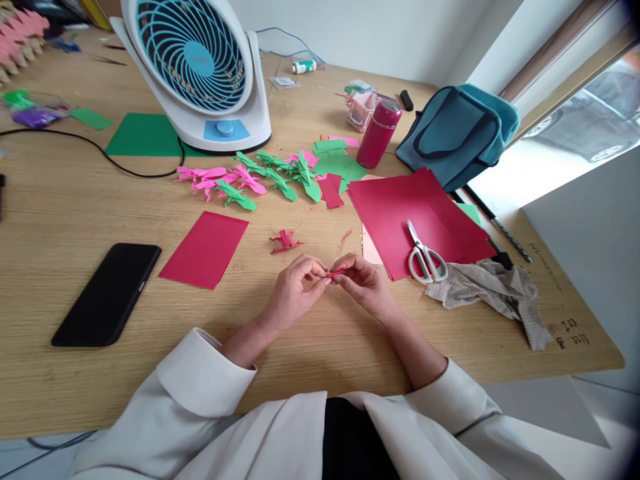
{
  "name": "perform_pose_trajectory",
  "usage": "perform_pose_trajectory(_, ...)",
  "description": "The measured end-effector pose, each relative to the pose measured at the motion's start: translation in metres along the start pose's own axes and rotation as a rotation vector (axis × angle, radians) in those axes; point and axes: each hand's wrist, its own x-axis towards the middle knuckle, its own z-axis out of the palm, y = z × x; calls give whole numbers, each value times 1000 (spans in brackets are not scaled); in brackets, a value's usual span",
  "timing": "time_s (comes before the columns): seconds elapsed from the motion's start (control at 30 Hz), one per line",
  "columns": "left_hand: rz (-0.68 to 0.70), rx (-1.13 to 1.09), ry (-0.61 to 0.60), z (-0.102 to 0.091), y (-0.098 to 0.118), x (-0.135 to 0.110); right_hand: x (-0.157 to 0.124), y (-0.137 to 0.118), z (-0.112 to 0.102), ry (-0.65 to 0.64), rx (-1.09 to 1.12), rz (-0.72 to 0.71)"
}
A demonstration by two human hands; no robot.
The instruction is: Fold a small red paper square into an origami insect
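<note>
Between my fingertips is a small folded piece of red paper (336, 272), mostly covered by the fingers. My left hand (299, 287) pinches its left end, and my right hand (364, 285) pinches the right end. Both hands hover low over the wooden table, close together. Just beyond them lies a small red folded paper figure (285, 241) with thin legs. To the left of it rests a flat red paper sheet (205, 250). Farther back sit several green folded paper figures (280, 180) and pink ones (200, 177) in a loose group.
White-handled scissors (425, 257) lie on a stack of red paper (400, 207) at right, beside a crumpled cloth (490, 290). A black phone (107, 293) is at left. Behind stand a fan (220, 130), a red bottle (379, 133) and a teal bag (453, 137).
</note>
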Motion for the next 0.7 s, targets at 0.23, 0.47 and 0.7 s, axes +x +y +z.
perform_pose_trajectory(0.23,115,96,37,-3,1,-2,0,-1,2,-1,3,-28)
perform_pose_trajectory(0.47,445,662,18,-14,2,0,-3,-13,4,-14,-40,98)
perform_pose_trajectory(0.7,578,836,-53,-12,2,-8,-2,-1,-1,-29,-173,180)
